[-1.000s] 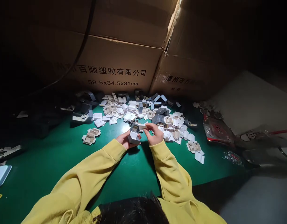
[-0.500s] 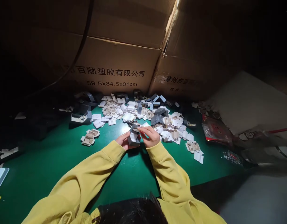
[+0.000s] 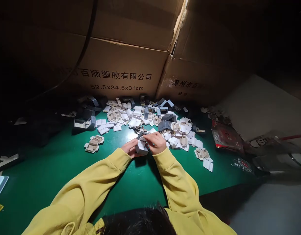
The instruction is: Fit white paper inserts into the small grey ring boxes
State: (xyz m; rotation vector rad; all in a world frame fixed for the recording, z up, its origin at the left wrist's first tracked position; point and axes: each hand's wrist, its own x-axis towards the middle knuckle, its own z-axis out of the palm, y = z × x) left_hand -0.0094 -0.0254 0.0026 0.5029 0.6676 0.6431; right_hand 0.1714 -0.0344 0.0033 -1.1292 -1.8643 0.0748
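Over the middle of the green table, a small dark grey box with its lid raised is held between my hands. My left hand is closed around the box's left side. At the opened lid, the fingers of my right hand are pinched together and touch its upper part; whether they also hold a small insert is too small to tell. Just beyond lies a heap of folded white and grey card inserts, with several dark boxes among them.
Tall brown cartons stand behind the heap. Card inserts lie left of my hands, others right. Another open dark box sits at the left. A red-edged plastic packet rests on the right of the green table.
The box in my hands has tilted slightly, so its front face now looks lighter. My right fingers have shifted a little left along the lid; my left hand keeps its grip.
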